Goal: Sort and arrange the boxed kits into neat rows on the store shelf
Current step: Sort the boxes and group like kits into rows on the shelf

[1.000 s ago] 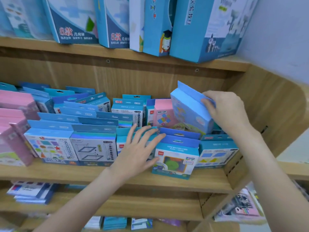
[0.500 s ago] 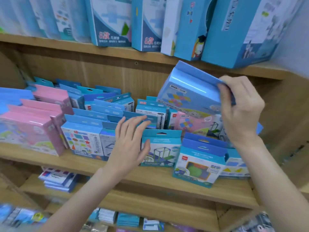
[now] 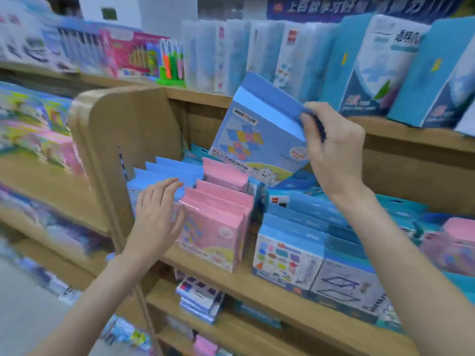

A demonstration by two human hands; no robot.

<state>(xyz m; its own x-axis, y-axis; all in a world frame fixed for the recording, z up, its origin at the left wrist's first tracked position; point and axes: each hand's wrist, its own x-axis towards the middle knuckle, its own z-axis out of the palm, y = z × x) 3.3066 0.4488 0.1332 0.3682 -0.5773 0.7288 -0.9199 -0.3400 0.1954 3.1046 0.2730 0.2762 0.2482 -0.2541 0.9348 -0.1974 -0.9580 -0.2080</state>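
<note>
Now the right hand (image 3: pixel 334 150), pinching the blue kit (image 3: pixel 259 132) by its top flap, has carried it left over the pink row (image 3: pixel 218 211), where the open left hand (image 3: pixel 156 217) waits beside matching blue boxes (image 3: pixel 164 168)

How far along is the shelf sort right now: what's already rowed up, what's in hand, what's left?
Done: the pink boxed kits stand in a front-to-back row, with a row of light blue boxes beside them. In hand: the right hand pinches a blue box with a coloured-squares print above the shelf, tilted; the left hand is open by the blue row. Left: placing that box; a stray pink box sits far right.
</note>
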